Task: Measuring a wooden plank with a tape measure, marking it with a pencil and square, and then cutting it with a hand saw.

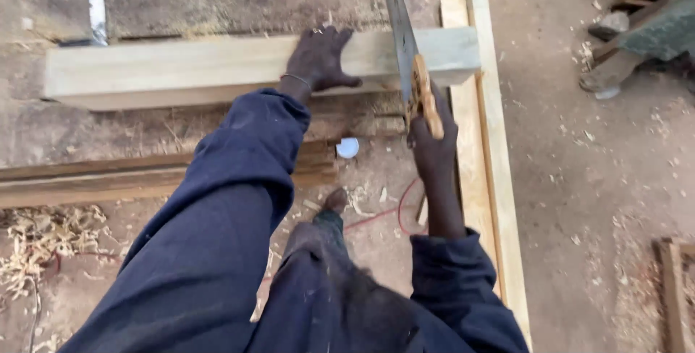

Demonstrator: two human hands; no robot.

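A pale wooden beam [181, 67] lies crosswise on a rough workbench. My left hand [318, 57] presses flat on top of the beam, fingers spread over its far edge. My right hand [432, 143] grips the wooden handle of a handsaw [402, 31], whose grey blade stands upright in the beam, close to the beam's right end. Both arms wear dark blue sleeves, and my foot [333, 201] shows below the bench.
Two long pale planks [496, 179] run lengthwise under the beam's right end. Dark boards [145, 175] lie at the left with wood shavings [43, 241] beside them. A red cord [384, 212] trails on the dusty ground. Scrap pieces [637, 27] sit at the top right.
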